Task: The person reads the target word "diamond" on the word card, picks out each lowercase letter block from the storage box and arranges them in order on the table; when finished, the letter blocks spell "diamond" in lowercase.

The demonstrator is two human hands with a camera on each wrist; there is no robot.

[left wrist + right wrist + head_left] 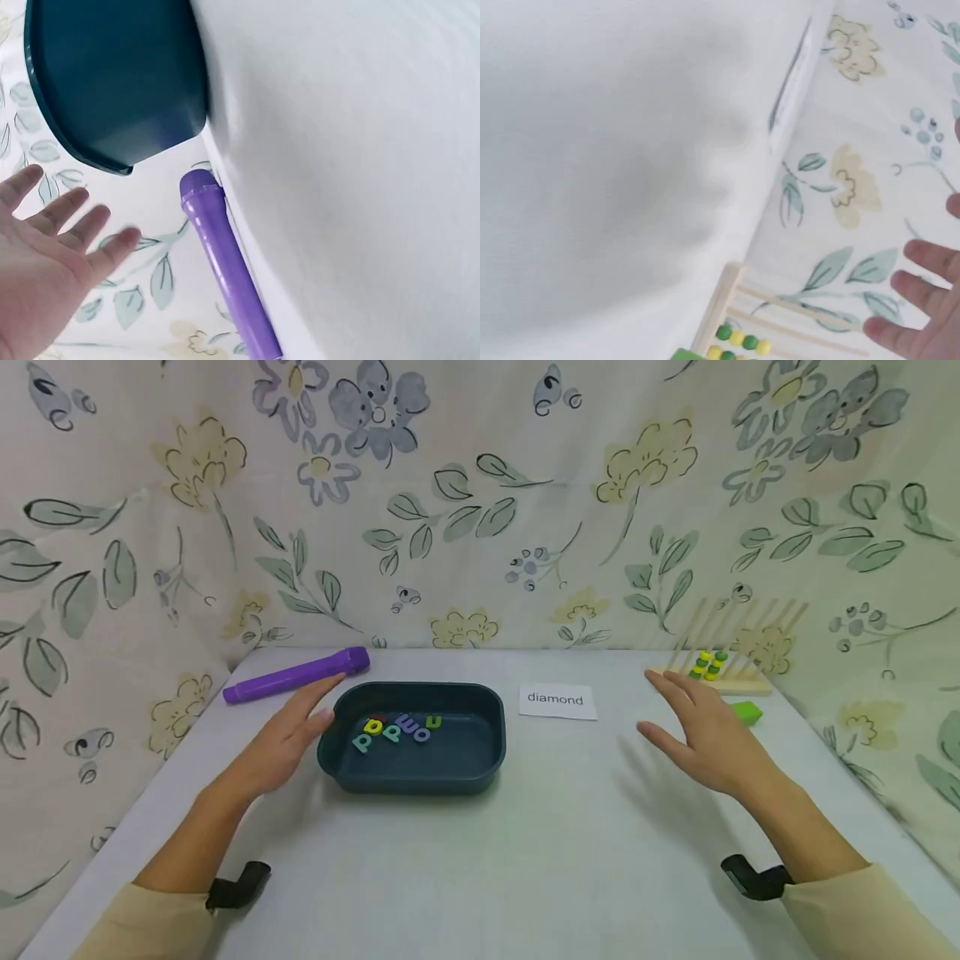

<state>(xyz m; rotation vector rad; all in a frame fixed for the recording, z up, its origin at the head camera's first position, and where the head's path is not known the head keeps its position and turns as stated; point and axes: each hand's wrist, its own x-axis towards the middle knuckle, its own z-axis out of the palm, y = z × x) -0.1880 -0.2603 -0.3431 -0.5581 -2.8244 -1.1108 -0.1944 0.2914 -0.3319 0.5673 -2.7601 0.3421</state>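
Observation:
My left hand point(281, 747) hovers by the left end of a dark teal tray point(420, 781), fingers extended and holding nothing. Several colourful plastic letters point(392, 733) lie in the tray's left half. In the left wrist view the fingers spread below the tray's corner, near a purple toy microphone point(229, 274). My right hand point(705, 739) is raised over the table's right side, its fingers straight and nothing in them. Just beyond it stands a wooden peg rack point(738, 681) with green and yellow beads on its rods. A green block point(747, 713) sits partly hidden behind this hand.
A white card point(558, 702) printed "diamond" lies right of the tray. The white table point(480, 877) ends at the back against a floral cloth point(480, 568), which also hangs along both sides. The microphone lies slanted near the back left edge.

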